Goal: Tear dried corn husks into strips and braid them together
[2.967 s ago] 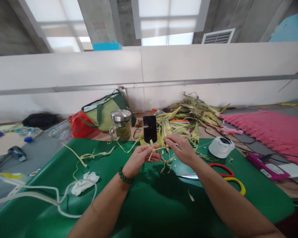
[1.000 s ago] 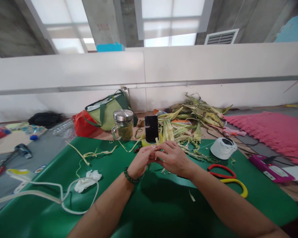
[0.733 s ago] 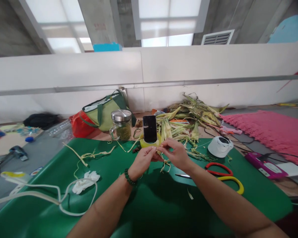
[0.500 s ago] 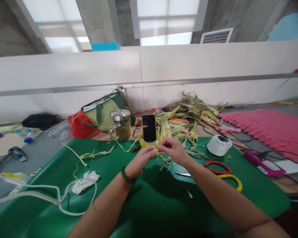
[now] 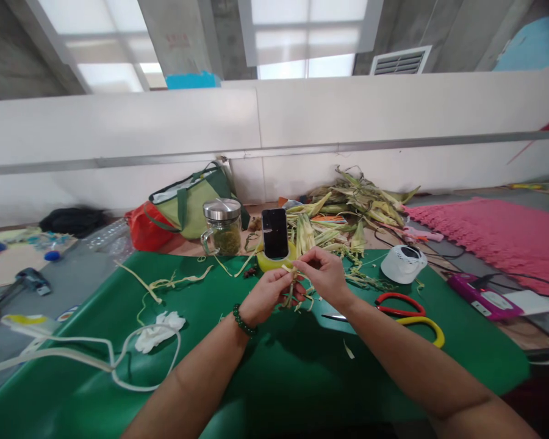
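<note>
A small bundle of pale corn husk strips [image 5: 291, 285] is pinched in my left hand [image 5: 271, 295], its loose ends hanging below the fingers. My right hand [image 5: 322, 273] meets it from the right, thumb and fingertips closed on a husk strip at the top of the bundle. Just behind the hands a phone [image 5: 274, 233] stands upright by a yellow roll of tape [image 5: 266, 262]. Scissors [image 5: 409, 311] with one red and one yellow handle lie partly under my right forearm. The fingers hide part of the bundle.
Corn husks [image 5: 357, 201] are heaped at the back. A glass jar [image 5: 222, 228] stands left of the phone, and a white spool [image 5: 403, 264] sits at right. Crumpled tissue [image 5: 159, 332] and a white cable [image 5: 114, 366] lie on the green mat [image 5: 274, 390] at left.
My left hand has turned and shifted slightly right, so the hanging strips and its curled fingers show more. My right hand has moved slightly right and still pinches at the top.
</note>
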Available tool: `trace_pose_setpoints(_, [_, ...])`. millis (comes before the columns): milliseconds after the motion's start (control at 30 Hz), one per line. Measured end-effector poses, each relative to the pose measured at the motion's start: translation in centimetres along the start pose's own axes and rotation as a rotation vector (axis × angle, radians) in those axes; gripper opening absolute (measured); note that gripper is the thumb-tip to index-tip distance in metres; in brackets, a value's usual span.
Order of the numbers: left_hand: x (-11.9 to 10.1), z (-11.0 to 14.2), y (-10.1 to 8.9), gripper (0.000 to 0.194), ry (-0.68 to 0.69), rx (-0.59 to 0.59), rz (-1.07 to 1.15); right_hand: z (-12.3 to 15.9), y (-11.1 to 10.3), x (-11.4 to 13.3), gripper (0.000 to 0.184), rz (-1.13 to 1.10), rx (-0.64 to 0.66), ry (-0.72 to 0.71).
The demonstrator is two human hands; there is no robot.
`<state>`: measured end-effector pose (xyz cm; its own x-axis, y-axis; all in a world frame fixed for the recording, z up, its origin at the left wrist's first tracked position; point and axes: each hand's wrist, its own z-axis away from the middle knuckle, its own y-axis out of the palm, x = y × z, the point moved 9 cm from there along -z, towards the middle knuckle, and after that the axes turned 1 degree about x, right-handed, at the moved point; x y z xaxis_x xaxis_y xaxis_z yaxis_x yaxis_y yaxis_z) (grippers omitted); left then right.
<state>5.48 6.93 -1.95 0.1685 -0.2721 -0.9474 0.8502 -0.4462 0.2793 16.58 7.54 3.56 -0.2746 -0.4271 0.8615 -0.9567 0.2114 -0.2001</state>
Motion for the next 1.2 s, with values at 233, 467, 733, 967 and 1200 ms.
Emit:
trace_pose_setpoints(233, [-1.0, 0.4, 0.6, 0.039, 0.025, -0.004, -0.048, -0.5, -0.1, -0.9, 0.018, -0.052, -0.019, 0.04])
trace_pose_setpoints(467, [-2.4, 0.5, -0.4, 0.032, 0.299, -0.224, -0.346, -0.5, 0.0, -1.2, 0.021, -0.214, -0.018, 0.133])
trace_pose_setpoints(733, [0.7, -0.2, 0.6, 0.034, 0.07, -0.139, 0.207, -0.8, 0.3, -1.7, 0.022, -0.258, 0.012, 0.154])
trace_pose_setpoints(967, [1.0, -0.7, 0.5, 0.027, -0.061, -0.036, 0.341, -1.1, 1.2, -1.1, 0.024, -0.307, 0.166, 0.135])
trace_pose_setpoints(1200, [-0.1, -0.2, -0.8, 0.02, 0.062, -0.195, 0.279, -0.8, 0.7, -1.3, 0.021, -0.251, 0.094, 0.089])
